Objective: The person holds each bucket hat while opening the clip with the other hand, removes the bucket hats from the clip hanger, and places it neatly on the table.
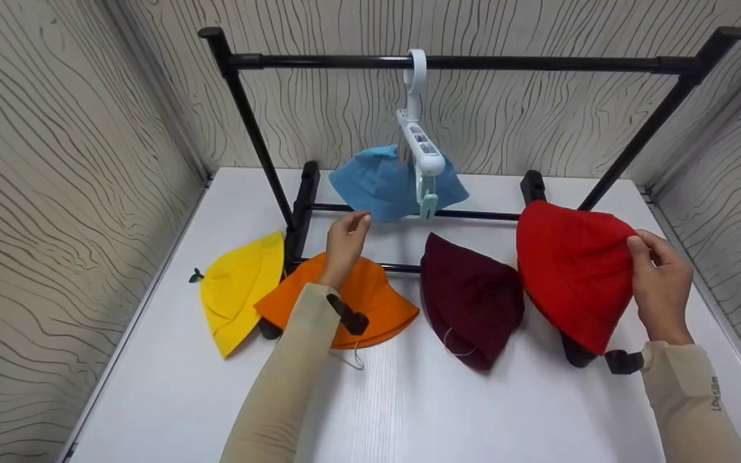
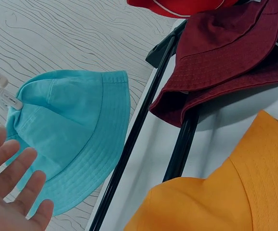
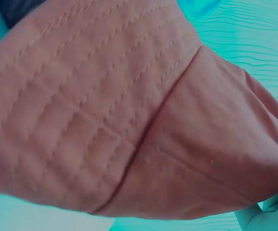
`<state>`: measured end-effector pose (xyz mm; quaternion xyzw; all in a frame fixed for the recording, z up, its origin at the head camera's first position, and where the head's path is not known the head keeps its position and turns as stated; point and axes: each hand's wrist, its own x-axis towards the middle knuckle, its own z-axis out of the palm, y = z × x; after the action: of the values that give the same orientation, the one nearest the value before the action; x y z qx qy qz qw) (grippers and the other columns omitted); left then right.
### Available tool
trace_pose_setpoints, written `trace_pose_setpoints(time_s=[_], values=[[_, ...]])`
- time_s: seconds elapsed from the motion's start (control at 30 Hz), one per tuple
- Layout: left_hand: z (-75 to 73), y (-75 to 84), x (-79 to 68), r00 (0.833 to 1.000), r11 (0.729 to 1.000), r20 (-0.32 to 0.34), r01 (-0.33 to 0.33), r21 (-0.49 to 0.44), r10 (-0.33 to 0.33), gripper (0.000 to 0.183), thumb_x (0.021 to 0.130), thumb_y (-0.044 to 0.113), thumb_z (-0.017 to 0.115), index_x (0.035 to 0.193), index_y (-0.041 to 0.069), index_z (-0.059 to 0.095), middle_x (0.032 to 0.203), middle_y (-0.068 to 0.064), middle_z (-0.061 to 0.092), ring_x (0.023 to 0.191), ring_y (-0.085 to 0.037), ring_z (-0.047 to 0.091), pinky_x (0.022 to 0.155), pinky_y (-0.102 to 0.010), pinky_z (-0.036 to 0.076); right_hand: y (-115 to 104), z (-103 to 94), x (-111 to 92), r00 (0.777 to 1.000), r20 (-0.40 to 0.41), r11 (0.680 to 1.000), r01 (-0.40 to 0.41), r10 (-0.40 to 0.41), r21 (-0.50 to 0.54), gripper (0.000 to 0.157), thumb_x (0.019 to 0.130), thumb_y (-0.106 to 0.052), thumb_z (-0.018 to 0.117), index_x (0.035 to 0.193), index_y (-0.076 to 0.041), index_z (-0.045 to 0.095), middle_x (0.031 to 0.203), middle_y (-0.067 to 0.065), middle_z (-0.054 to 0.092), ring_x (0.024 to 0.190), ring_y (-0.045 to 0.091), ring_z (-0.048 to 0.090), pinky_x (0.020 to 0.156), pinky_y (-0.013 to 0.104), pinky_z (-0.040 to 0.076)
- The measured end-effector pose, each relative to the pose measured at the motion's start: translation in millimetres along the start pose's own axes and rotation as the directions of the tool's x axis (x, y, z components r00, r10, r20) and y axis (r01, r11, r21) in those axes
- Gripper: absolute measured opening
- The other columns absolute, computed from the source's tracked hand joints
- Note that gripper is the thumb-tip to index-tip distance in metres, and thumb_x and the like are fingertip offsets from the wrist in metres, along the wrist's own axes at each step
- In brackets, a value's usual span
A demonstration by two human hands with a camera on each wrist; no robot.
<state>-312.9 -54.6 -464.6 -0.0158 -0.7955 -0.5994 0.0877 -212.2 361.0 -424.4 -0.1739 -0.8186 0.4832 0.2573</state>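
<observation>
A light blue bucket hat hangs from a white clip hanger hooked over the black rack's top bar. My left hand is raised by the hat's lower left edge, its fingers loosely bent and holding nothing. Whether they touch the cloth I cannot tell. At the right, my right hand pinches the crown of a red bucket hat between thumb and fingers. That hat's brim faces left and fills most of the right wrist view, where little of the hand shows.
Below the left hand lies an orange hat, with a yellow hat to its left. A maroon hat lies between the orange and red ones. The black rack stands on the white table, near patterned walls.
</observation>
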Motion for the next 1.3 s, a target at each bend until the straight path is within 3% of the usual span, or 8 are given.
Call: trace_pose_setpoints(time_s=[0.43, 0.6, 0.87, 1.3], values=[[0.3, -3.6, -1.0, 1.0, 1.0, 0.01, -0.014, -0.018, 0.015, 0.029, 0.092, 0.022, 0.053, 0.113, 0.004, 0.062, 0.11, -0.009, 0.062, 0.1, -0.02, 0.056, 0.086, -0.032, 0.046, 27, -13.0, -1, 0.995, 0.0, 0.995, -0.095, 0.095, -0.036, 0.037, 0.09, -0.033, 0.051, 0.121, -0.014, 0.058, 0.089, -0.012, 0.054, 0.076, 0.006, 0.046, 0.058, 0.006, 0.042], [1.6, -5.2, -0.5, 1.0, 1.0, 0.001, 0.02, 0.011, -0.02, 0.03, 0.092, 0.024, 0.052, 0.114, 0.005, 0.061, 0.112, -0.008, 0.061, 0.102, -0.019, 0.055, 0.088, -0.03, 0.046, 39, -19.1, 0, 0.991, -0.003, 0.99, -0.136, 0.136, -0.042, 0.039, 0.091, -0.034, 0.05, 0.123, -0.014, 0.056, 0.087, -0.012, 0.052, 0.075, 0.006, 0.045, 0.056, 0.006, 0.041], [3.6, -6.8, 0.4, 0.996, 0.996, -0.007, 0.087, 0.033, -0.087, 0.03, 0.092, 0.027, 0.052, 0.114, 0.008, 0.061, 0.112, -0.007, 0.061, 0.103, -0.017, 0.055, 0.088, -0.03, 0.046, 58, -27.6, 4, 0.964, 0.0, 0.964, -0.266, 0.266, 0.024, 0.04, 0.09, -0.032, 0.052, 0.126, -0.015, 0.054, 0.088, -0.014, 0.051, 0.076, 0.004, 0.045, 0.055, 0.007, 0.043], [-1.5, -14.2, -2.4, 1.0, 0.999, -0.011, 0.02, 0.035, -0.02, 0.029, 0.092, 0.024, 0.053, 0.111, 0.005, 0.063, 0.109, -0.008, 0.063, 0.099, -0.019, 0.057, 0.085, -0.032, 0.047, 83, -31.9, 11, 0.922, -0.022, 0.922, -0.386, 0.386, 0.026, 0.044, 0.091, -0.031, 0.05, 0.131, -0.012, 0.049, 0.084, -0.018, 0.047, 0.075, 0.0, 0.044, 0.054, 0.006, 0.042]])
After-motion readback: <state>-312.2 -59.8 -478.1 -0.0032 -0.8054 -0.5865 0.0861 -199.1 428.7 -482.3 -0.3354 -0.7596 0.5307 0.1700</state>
